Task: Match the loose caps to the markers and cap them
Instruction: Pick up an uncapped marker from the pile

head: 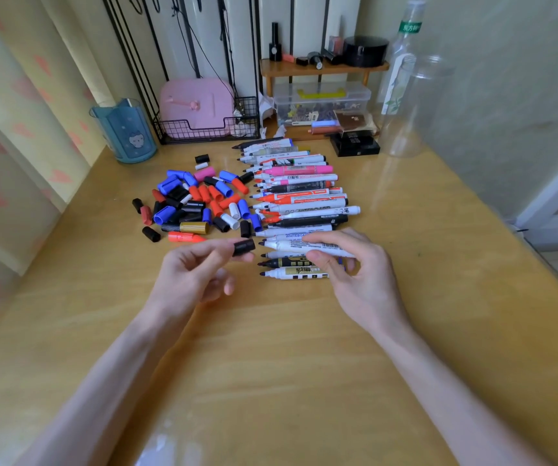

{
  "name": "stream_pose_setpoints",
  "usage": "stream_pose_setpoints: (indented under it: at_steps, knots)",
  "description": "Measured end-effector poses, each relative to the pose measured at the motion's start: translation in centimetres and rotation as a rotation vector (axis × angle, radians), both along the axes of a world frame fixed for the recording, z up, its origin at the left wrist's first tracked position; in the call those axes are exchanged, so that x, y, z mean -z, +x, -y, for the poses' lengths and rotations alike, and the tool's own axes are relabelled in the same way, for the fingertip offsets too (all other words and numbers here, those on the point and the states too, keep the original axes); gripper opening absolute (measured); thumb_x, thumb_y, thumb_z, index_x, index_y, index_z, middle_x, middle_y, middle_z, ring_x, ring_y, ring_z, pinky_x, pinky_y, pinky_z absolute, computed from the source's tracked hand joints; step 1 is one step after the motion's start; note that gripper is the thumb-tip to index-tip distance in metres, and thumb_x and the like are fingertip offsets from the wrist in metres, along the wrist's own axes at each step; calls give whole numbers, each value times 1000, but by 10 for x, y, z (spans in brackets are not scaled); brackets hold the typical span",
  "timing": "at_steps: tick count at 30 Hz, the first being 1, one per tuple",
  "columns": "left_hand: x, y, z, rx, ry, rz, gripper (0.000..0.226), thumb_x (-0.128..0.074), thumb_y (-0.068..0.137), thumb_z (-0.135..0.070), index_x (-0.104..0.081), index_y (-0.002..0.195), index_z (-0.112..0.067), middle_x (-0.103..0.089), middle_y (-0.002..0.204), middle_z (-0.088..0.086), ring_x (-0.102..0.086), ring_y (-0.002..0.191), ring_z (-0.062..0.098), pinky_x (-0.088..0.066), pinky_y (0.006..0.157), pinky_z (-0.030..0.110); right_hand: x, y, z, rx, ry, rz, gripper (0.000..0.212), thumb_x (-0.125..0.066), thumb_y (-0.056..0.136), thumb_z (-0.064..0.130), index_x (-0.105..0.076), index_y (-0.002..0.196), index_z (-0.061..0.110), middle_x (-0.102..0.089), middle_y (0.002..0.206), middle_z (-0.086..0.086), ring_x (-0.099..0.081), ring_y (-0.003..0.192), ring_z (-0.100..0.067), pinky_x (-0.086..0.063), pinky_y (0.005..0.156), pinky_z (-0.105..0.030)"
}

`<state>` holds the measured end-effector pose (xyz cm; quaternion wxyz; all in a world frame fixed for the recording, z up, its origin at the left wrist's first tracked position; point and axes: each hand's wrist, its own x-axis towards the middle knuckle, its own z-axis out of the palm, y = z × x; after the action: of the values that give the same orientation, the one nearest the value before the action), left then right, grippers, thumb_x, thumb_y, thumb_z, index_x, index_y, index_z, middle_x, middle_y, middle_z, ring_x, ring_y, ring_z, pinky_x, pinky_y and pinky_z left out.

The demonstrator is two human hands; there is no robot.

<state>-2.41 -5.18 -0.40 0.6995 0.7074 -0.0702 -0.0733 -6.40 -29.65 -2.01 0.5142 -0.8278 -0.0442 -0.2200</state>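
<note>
Black cap [244, 247] held just short of the dark nib of a white marker [287, 246]; not yet joined.

The cap is pinched by the left hand [197, 274]; the marker barrel is gripped by the right hand [354, 274] at the near end of the row of uncapped markers [301, 193]. Nib colour is best checked against the cap, the axes kept aligned, and the cap pushed on straight until seated. The pile of loose caps [197, 203] lies to the left on the wooden table [270, 364].

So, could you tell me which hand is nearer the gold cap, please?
Left. The left hand, pinching a black cap, sits just in front of the gold cap; the right hand grips a white marker well off to its right.
</note>
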Motion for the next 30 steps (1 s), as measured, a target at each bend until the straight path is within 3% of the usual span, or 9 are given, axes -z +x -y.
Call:
stream_pose_setpoints:
  at_steps: [5, 8, 12, 15, 18, 20, 24, 30]
  knots:
    - [-1, 0, 1, 70, 22, 30, 24, -59, 101, -19, -76, 115, -10, -79, 98, 8, -47, 52, 14, -32, 48, 16, -1, -1, 1, -20, -22, 19, 20, -78, 92, 17, -79, 106, 31, -69, 96, 23, -49, 78, 2, -35, 64, -19]
    - [1, 1, 0, 99, 73, 95, 20, -62, 103, -15, -75, 118, -12, -78, 95, 4, -49, 57, 15, -37, 53, 18, -1, -1, 2, -21, -43, 24, 20, -78, 91, 13, -80, 106, 26, -69, 97, 22, -52, 81, 6, -35, 70, -13]
    - [4, -1, -1, 165, 230, 277, 21, -71, 97, -22, -75, 117, -16, -71, 78, -14, -53, 60, 10, -45, 62, 19, -2, -2, -1, -59, -88, 20, 19, -77, 92, 13, -81, 107, 24, -72, 102, 14, -58, 89, 0, -36, 76, -9]
    - [5, -2, 2, 160, 322, 326, 21, -71, 93, -26, -76, 112, -19, -64, 64, -17, -53, 56, 3, -45, 61, 15, -3, -3, -3, -103, -103, 21, 17, -77, 92, 12, -81, 107, 19, -73, 104, 7, -61, 91, 0, -37, 75, -6]
    - [8, -1, -1, 137, 475, 447, 14, -70, 97, -37, -74, 110, -35, -68, 67, -8, -59, 59, 10, -55, 68, 38, -2, -5, -5, -106, -106, 30, 17, -77, 92, 9, -81, 107, 16, -73, 102, 4, -63, 92, 0, -38, 73, -5]
    - [9, -2, -1, 131, 506, 504, 13, -66, 97, -35, -74, 107, -35, -70, 73, -3, -63, 62, 15, -56, 69, 42, -2, -8, -8, -91, -101, 44, 18, -76, 91, 7, -81, 107, 15, -72, 100, 6, -61, 88, 3, -38, 71, -6]
    - [7, -6, 2, 158, 467, 538, 12, -65, 101, -26, -75, 107, -23, -70, 78, -8, -68, 66, 16, -57, 69, 36, 1, -12, -12, -59, -68, 43, 19, -77, 89, 13, -81, 105, 22, -70, 92, 11, -56, 79, 2, -37, 66, -14]
    - [10, -5, 2, 151, 484, 549, 9, -66, 101, -28, -74, 106, -26, -69, 76, -15, -67, 68, 13, -54, 69, 23, 2, -13, -15, -32, -90, 55, 21, -80, 87, 4, -82, 104, 17, -72, 91, 9, -57, 80, 5, -37, 71, -7]
